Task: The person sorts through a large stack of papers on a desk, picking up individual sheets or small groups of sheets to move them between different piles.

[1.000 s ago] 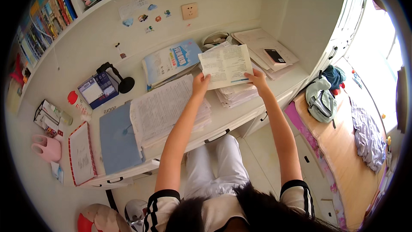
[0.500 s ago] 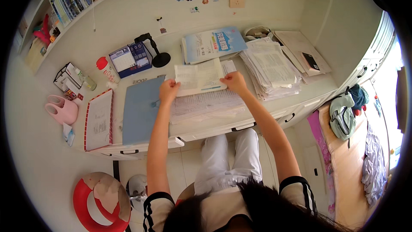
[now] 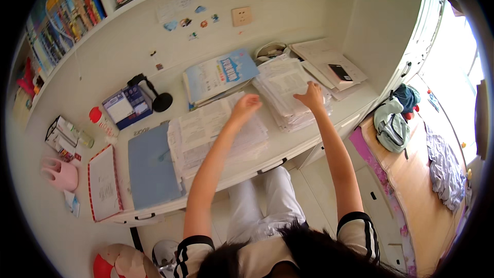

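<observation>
My left hand hovers above the right part of a paper stack, its fingers loosely curled and apart with nothing in them. To its right, my right hand is over the near right part of a second paper stack, thumb and fingers spread. Whether its fingertips touch the top sheet I cannot tell. Behind the first stack lies a blue and white workbook on other books. A blue folder lies left of the first stack.
A black stand, a desk calendar and a red-capped bottle stand at the back left. A red-edged tray lies at the left end. A black phone-like object rests on folders at the right. A shelf overhangs the desk.
Both hands have let go of the open paper sheet they held, which appears to lie on the left stack. My hands have moved right, toward the other stack. The view has turned right.
</observation>
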